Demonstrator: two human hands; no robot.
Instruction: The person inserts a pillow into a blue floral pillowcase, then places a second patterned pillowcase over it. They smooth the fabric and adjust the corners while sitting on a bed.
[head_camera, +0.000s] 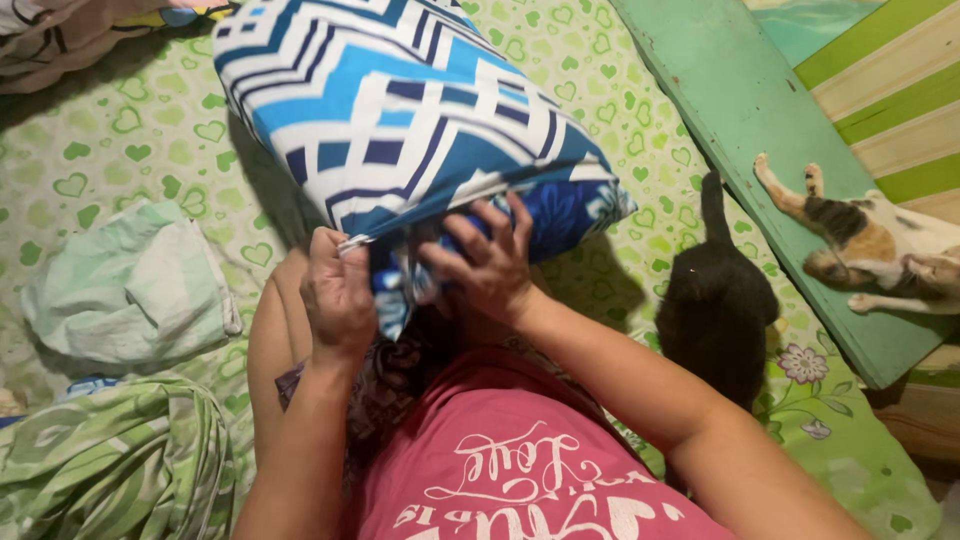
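A bed sheet (150, 130) of pale green printed with hearts covered the bed, bounded on the right by a green wooden board (740, 90). Near the middle of the bed a pillow (400, 100) in a blue and white geometric pillowcase stood propped against the person's knees. The left hand (338, 295) was clamped on the pillowcase's open hem at its lower edge, pinching the cloth in a closed fist. The right hand (490, 265) had its fingers spread and curled, pressing at the blue floral fabric (570, 215) showing at the opening. Judged from this, most of the pillow already sat inside the case, while the mouth was not yet closed over and that end remained to be tucked in. Toward the bed's left edge lay a folded pale green cloth (130, 290), with a bundled green patterned sheet (110, 460) at the lower left corner. A black cat (715, 310) sat at the right edge, and a calico cat (870, 245) sprawled on the board.
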